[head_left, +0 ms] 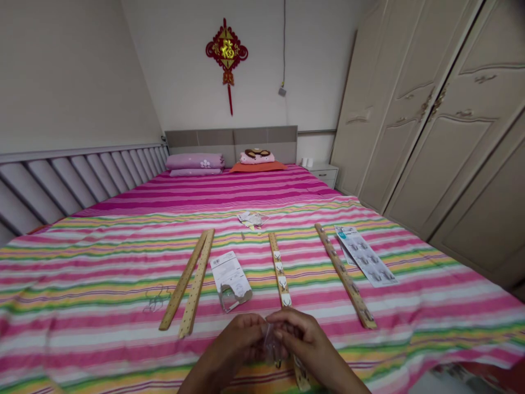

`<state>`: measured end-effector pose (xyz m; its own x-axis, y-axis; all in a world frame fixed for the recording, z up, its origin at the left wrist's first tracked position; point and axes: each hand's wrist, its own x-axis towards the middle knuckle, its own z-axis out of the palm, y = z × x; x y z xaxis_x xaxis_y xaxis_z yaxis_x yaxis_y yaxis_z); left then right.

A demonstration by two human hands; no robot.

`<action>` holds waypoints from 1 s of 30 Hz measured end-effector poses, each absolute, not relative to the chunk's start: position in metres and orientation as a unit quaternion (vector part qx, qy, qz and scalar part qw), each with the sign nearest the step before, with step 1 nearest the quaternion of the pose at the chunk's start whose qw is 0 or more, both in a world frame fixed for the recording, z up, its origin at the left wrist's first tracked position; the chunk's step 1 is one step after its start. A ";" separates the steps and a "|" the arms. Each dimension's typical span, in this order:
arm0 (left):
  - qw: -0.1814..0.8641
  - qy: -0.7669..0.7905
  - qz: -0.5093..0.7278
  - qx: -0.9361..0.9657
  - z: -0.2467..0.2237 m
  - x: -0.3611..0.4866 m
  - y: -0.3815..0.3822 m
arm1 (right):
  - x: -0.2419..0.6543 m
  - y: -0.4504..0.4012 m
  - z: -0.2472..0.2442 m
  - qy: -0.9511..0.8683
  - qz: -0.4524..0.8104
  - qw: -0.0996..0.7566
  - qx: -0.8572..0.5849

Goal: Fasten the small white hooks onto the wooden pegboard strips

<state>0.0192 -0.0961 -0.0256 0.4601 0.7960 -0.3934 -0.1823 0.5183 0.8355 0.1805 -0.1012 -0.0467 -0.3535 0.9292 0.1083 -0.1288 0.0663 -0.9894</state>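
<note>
My left hand (240, 340) and my right hand (305, 335) meet at the bottom middle, fingers pinched together on a clear plastic hook (269, 346). A small metallic part shows at its lower end; my fingers cover much of it. Beneath my right hand runs a wooden strip (274, 244) with several white-backed hooks (282, 283) in a row, its near end passing under the hand. To the right lies another wooden strip (343, 272) with several metal-looking hooks along it. An opened card package (231, 276) rests left of the middle strip.
Two bare wooden strips (198, 284) with holes lie at the left, touching at the far end. Beside them is a tangle of thin wire or clear loops (157, 298). Hook packaging (367, 257) lies far right, torn scraps (251, 219) beyond. Striped cloth covers the bed.
</note>
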 end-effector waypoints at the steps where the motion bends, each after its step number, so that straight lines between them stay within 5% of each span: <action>1: 0.763 0.415 0.323 0.377 -0.026 0.018 -0.095 | 0.180 -0.101 -0.048 -0.567 0.595 0.453 -0.346; 19: 0.746 0.431 0.392 0.322 -0.027 0.033 -0.081 | 0.191 -0.080 -0.043 -0.641 0.434 0.516 -0.367; 30: 0.747 0.451 0.394 0.289 -0.042 0.040 -0.070 | 0.196 -0.080 -0.032 -0.732 0.334 0.472 -0.360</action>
<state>0.0400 -0.0699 -0.0418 0.2828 0.8492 -0.4459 -0.3276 0.5224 0.7872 0.1958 -0.0804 -0.0318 -0.2949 0.8426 0.4506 0.2113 0.5174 -0.8292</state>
